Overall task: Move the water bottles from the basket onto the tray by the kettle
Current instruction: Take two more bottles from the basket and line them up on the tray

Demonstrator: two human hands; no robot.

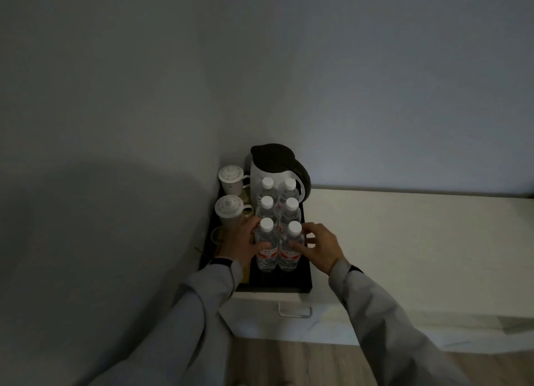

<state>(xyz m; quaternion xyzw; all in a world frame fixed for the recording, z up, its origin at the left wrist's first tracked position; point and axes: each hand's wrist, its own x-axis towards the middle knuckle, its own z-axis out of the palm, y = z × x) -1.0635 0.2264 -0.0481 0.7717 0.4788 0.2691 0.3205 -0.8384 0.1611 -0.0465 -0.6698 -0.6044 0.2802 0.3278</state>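
Several clear water bottles with white caps stand upright in two rows on a black tray [281, 286], in front of a white kettle [264, 168] with a dark lid. My left hand [245, 242] wraps the front left bottle [267, 248] from its left side. My right hand [319, 248] touches the front right bottle [290, 251] with thumb and fingertips. Both front bottles rest on the tray and carry red labels. No basket is in view.
Two white lidded cups [231, 180] [229, 210] stand on the tray's left side by the wall corner. The tray sits on a white cabinet [404, 241] with a drawer handle [294, 310] below. Wood floor [289, 362] lies beneath.
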